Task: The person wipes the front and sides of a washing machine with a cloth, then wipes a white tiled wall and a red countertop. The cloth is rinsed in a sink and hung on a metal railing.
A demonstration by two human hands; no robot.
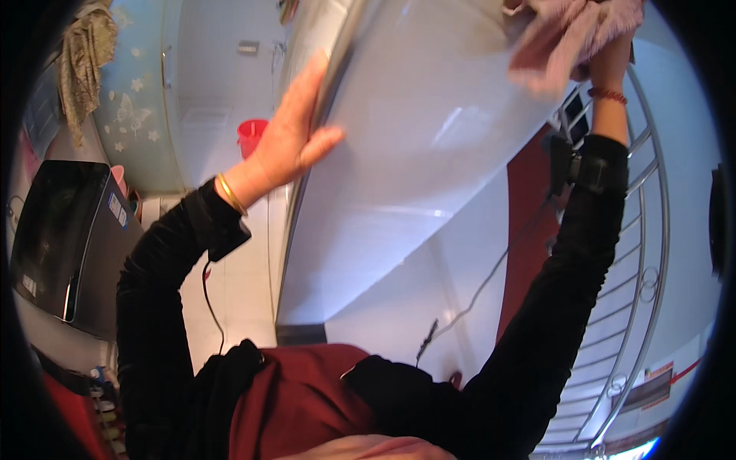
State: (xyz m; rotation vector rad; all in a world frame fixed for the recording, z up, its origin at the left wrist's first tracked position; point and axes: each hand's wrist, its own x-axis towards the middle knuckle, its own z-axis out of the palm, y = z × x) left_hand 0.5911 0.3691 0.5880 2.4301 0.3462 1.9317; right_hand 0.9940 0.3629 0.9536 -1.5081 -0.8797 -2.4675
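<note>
A tall white glossy panel (414, 144), perhaps a door or a partition, stands before me and runs from the top of the view down to the middle. My left hand (293, 126), with a gold bangle at the wrist, is raised at the panel's left edge, fingers spread and nothing in it. Whether it touches the edge is not plain. At the upper right my right hand, mostly hidden, holds a pink cloth (575, 46) against or close to the panel's surface. A red bead bracelet (608, 95) circles that wrist.
A dark top-loading washing machine (63, 241) stands at the left, below a hanging patterned cloth (86, 69). A red bucket (251, 137) is on the floor beyond my left hand. Metal railings (644, 230) run down the right side. Cables hang near both my arms.
</note>
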